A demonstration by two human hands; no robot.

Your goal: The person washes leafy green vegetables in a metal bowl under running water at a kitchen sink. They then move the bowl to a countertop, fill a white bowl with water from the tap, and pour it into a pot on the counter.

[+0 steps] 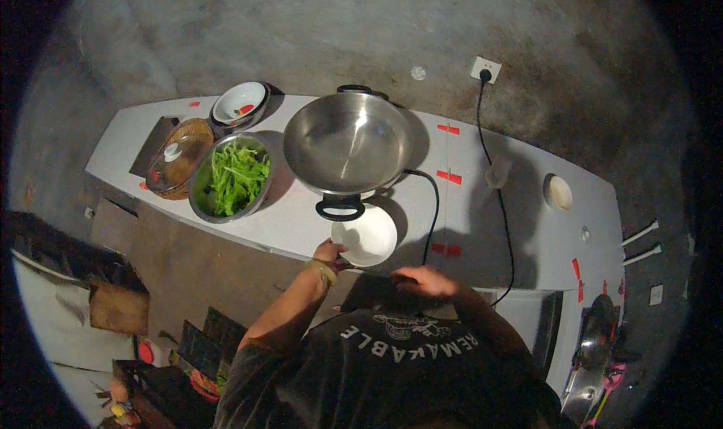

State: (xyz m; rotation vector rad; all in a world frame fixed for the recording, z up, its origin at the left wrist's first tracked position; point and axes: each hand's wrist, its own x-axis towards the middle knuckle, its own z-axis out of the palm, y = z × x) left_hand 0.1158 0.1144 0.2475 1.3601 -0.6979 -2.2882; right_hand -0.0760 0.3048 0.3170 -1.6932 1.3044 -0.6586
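Note:
My left hand (329, 255) grips the near-left rim of a round white bowl (370, 238) above the front edge of the counter. Just behind it stands a large stainless steel wok-like pan (345, 141), apparently with a power cord, whose near black handle (340, 207) overlaps the bowl's far side. My right hand (426, 282) is in front of my body, right of the bowl and apart from it. Its fingers are curled and in shadow, so whether anything is in them cannot be told.
Left of the pan, leafy greens (240, 172) fill a metal basin (203, 211). Behind are a lidded wicker basket (192, 138) and stacked enamel bowls (240, 101). A black cord (504, 231) runs from a wall socket (492, 64) across the white counter (528, 163). A small bowl (559, 193) stands right.

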